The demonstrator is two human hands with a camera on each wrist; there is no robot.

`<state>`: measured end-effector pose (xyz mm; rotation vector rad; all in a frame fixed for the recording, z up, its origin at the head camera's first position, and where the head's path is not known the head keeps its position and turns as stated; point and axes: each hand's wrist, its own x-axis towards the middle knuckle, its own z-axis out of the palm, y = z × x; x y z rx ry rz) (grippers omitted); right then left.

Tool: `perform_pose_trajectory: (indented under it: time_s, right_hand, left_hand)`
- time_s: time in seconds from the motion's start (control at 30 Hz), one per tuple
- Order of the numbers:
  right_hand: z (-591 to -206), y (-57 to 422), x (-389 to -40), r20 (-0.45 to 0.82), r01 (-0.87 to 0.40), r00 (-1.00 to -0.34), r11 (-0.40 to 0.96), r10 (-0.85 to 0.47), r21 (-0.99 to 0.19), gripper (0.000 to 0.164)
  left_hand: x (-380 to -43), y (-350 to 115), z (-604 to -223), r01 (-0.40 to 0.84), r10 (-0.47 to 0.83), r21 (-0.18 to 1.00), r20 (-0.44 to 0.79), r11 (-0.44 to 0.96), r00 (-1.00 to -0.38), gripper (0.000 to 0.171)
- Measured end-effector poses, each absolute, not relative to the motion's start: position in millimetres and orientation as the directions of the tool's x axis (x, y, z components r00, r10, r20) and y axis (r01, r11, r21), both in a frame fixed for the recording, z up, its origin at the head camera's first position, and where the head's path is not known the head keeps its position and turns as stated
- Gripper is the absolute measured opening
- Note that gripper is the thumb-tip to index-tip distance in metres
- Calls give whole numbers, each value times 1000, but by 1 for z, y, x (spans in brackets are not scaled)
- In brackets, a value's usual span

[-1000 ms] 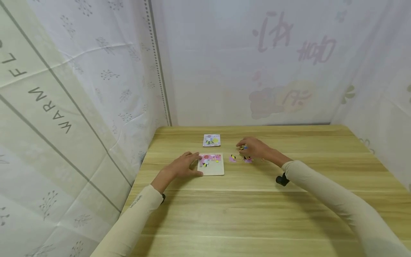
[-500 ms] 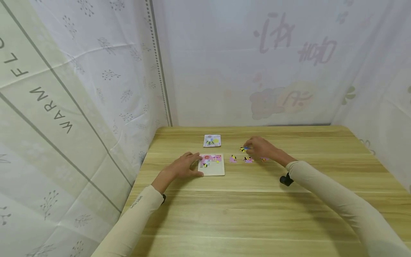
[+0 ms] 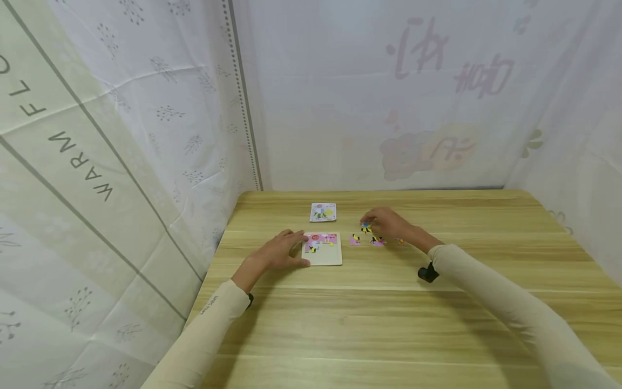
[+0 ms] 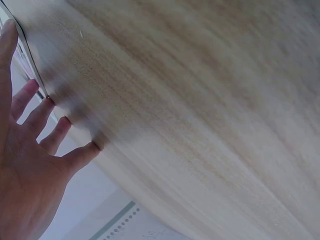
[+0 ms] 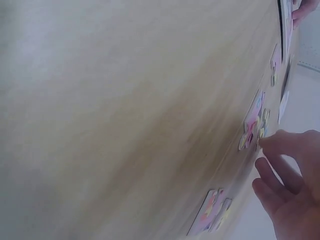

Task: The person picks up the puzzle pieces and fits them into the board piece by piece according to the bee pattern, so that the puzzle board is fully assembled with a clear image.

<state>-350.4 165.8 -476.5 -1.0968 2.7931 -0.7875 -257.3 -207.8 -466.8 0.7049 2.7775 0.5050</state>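
My left hand [image 3: 278, 251] spreads along the left side of a square puzzle board [image 3: 330, 257], thumb at its near corner and fingertips at its far corner. Pink picture pieces fill part of the board, and its lower right is bare. In the left wrist view the left fingers [image 4: 54, 136] look nearly straight. My right hand [image 3: 387, 222] pinches a blue, yellow and black puzzle piece [image 3: 366, 229] just above the table. Beside it lie a pink piece with a yellow-black shape [image 3: 355, 240] and another pink piece [image 3: 377, 241]. One more piece [image 3: 400, 241] sits partly behind the right wrist.
A small printed picture card [image 3: 323, 212] with a bee lies behind the board. The wooden table [image 3: 340, 324] reaches back to a patterned curtain [image 3: 340, 108], and another curtain hangs along the left side.
The right hand moved slightly right, then back left. The blue, yellow and black piece in its fingers has turned, its blue part now at the far side. The left hand stayed at the board.
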Motion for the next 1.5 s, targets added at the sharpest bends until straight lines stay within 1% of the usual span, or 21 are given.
perform_pose_trajectory:
  time_s: [0.1,0.17,0.27,0.53,0.63,0.8,1.0,1.33,1.5]
  right_hand:
    - [-475,168,-347,125,-600,-770,646,-625,-471,27]
    - [-474,169,-345,107,-585,-782,662,-615,-468,28]
    - [-471,170,-343,95,-585,-781,671,-617,-455,32]
    - [-471,162,-346,104,-646,-723,614,-683,-454,28]
    - [-472,156,-346,109,-671,-700,599,-705,-436,26]
    - [-475,150,-345,108,-693,-684,595,-722,-408,25]
    - [-476,143,-343,147,-741,-642,559,-753,-372,25]
    - [-466,129,-335,230,-767,-609,490,-759,-414,24]
    - [-463,121,-330,211,-759,-613,494,-761,-425,23]
  left_hand:
    - [-257,-208,-466,418,497,379,-140,826,-856,81]
    - [-256,-208,-465,418,497,377,-138,826,-857,81]
    - [-255,-209,-464,427,502,382,-120,820,-856,81]
    - [-256,-209,-464,437,515,387,-120,812,-849,81]
    - [-256,-208,-465,437,514,387,-120,812,-849,80]
    - [-256,-207,-465,437,515,389,-120,811,-849,80]
    - [-256,-207,-466,439,516,387,-120,811,-848,80]
    - [-256,-207,-465,443,518,377,-120,813,-847,81]
    - [-257,-207,-466,448,521,375,-116,812,-846,81]
